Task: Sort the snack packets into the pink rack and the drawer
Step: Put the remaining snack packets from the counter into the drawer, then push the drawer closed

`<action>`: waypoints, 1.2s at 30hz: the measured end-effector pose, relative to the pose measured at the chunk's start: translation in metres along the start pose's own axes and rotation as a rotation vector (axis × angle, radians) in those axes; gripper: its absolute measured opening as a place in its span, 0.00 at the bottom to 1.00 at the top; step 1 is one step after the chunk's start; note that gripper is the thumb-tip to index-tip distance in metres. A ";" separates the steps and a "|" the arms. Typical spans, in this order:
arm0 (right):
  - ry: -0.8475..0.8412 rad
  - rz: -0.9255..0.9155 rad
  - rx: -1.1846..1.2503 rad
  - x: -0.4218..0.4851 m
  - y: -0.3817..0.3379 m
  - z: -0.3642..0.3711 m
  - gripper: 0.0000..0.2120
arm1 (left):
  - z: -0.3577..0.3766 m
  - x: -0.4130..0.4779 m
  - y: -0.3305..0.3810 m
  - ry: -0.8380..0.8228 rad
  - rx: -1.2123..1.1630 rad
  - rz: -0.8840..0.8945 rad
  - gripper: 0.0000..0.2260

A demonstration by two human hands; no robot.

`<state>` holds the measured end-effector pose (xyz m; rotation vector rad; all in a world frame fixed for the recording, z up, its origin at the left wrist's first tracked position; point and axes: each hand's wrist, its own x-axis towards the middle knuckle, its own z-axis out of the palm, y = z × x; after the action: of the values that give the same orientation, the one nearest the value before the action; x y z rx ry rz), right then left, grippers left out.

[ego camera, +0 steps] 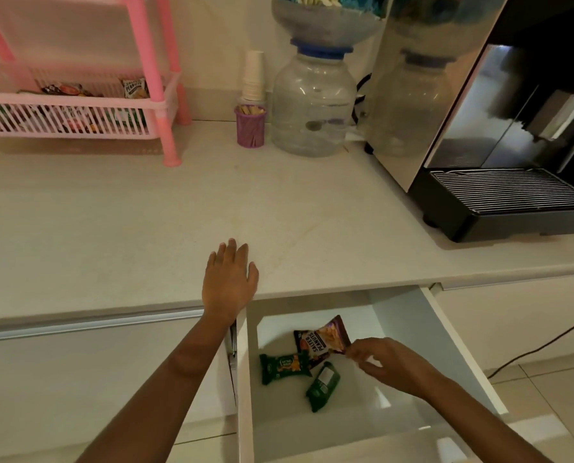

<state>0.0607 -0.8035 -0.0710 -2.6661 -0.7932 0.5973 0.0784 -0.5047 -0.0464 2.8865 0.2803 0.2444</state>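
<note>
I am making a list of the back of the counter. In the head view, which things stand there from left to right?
pink rack → purple cup of sticks with the stack of paper cups behind it → clear water jar → coffee machine.

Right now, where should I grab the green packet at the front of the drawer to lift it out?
Grab the green packet across its narrow middle, coming straight down from above. It lies flat and slanted on the drawer floor, with bare floor along both long sides, so fingers probably fit there. Its far end sits close to the salted peanuts packet.
</note>
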 end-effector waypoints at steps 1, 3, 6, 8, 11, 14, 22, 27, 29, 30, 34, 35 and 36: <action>0.057 0.022 0.025 -0.011 0.003 -0.001 0.12 | 0.001 -0.006 0.001 -0.002 0.013 -0.002 0.21; 0.132 0.053 0.067 -0.032 0.007 -0.002 0.09 | 0.003 -0.018 0.003 -0.005 0.057 -0.014 0.22; 0.204 0.083 0.165 -0.063 0.010 -0.002 0.08 | 0.003 -0.036 0.010 -0.019 0.053 -0.041 0.22; 0.271 0.104 0.231 -0.082 0.011 -0.002 0.13 | 0.002 -0.048 0.016 -0.050 0.048 -0.059 0.23; 0.359 0.175 0.284 -0.104 0.013 0.004 0.15 | 0.001 -0.070 0.028 -0.090 0.044 -0.070 0.26; 0.398 0.227 0.244 -0.116 0.012 0.017 0.12 | 0.002 -0.098 0.040 -0.108 -0.004 -0.070 0.28; 0.687 0.268 0.028 -0.115 0.000 0.038 0.09 | 0.013 -0.186 0.073 -0.208 -0.028 -0.086 0.29; 0.856 0.241 0.010 -0.122 -0.013 0.042 0.19 | 0.017 -0.208 0.088 -0.154 -0.016 -0.088 0.28; 0.829 0.186 -0.029 -0.125 -0.016 0.040 0.25 | 0.018 -0.209 0.088 -0.116 -0.050 -0.085 0.27; 0.800 0.168 -0.044 -0.127 -0.017 0.038 0.29 | 0.019 -0.208 0.087 -0.099 -0.070 -0.086 0.27; 0.627 0.082 -0.091 -0.131 -0.010 0.033 0.39 | 0.022 -0.205 0.086 -0.036 -0.111 -0.039 0.27; 0.581 0.053 -0.106 -0.131 -0.008 0.031 0.40 | 0.023 -0.204 0.085 -0.021 -0.121 -0.017 0.28; 0.543 0.021 -0.123 -0.130 -0.005 0.030 0.41 | 0.024 -0.202 0.085 -0.008 -0.126 0.007 0.29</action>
<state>-0.0543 -0.8694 -0.0559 -2.7429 -0.6536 -0.1831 -0.0987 -0.6329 -0.0771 2.7636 0.2445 0.2428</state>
